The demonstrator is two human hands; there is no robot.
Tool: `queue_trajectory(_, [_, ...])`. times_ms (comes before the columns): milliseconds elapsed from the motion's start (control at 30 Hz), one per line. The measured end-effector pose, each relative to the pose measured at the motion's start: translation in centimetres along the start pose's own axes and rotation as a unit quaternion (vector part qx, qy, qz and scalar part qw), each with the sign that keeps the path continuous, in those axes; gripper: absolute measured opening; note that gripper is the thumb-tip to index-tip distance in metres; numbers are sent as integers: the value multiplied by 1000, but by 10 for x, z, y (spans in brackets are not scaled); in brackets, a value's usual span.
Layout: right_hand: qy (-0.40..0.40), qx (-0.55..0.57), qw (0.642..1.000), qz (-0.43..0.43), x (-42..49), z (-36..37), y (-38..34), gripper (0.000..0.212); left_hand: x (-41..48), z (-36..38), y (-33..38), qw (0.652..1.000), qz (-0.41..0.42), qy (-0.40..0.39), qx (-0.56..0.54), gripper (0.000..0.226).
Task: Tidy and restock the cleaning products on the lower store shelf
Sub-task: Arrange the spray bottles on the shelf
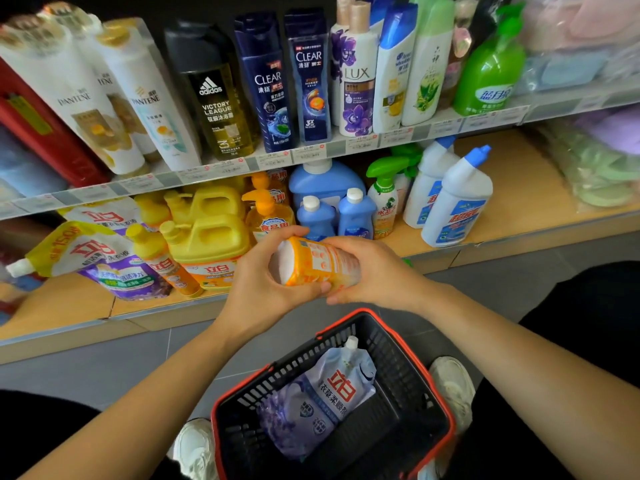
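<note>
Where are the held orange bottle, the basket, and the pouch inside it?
orange bottle point(313, 261): head view, on its labelled side.
basket point(394, 362): head view, on its inner mesh wall.
pouch point(332, 393): head view, on its printed front.

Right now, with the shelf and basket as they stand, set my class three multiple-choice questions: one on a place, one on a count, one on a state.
1. Where does the lavender refill pouch lie?
A on the upper shelf
B in the black basket
C on the floor tiles

2. How many small blue bottles with white caps stand before the large blue jug?
A one
B two
C four

3. How is the orange bottle held?
A upright in one hand
B on its side in both hands
C not held, standing on the shelf

Answers:
1 B: the pouch rests on the basket's floor.
2 B: two stand side by side.
3 B: the left hand and right hand both grip it, lying sideways.
</note>
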State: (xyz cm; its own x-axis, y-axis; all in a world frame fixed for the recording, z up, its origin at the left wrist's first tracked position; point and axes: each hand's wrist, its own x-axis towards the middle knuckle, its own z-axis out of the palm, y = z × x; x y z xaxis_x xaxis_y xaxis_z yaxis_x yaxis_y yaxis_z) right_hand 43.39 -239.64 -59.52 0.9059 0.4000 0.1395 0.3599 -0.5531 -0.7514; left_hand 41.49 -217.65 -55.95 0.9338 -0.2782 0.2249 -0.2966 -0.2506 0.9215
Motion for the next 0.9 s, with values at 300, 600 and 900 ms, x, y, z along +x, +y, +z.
queue_trajectory(300, [1, 115, 993, 34, -4, 5, -3, 82, 7, -10, 3, 990, -81, -16, -111, 26])
queue_trajectory(600, [10, 138, 989, 47, -3, 3, -5, 72, 6, -13, 4, 986, -91, -23, -140, 33])
queue_trajectory(900, [37, 169, 983, 58, -1, 6, 0, 65, 4, -10, 5, 996, 37, 1, -82, 35])
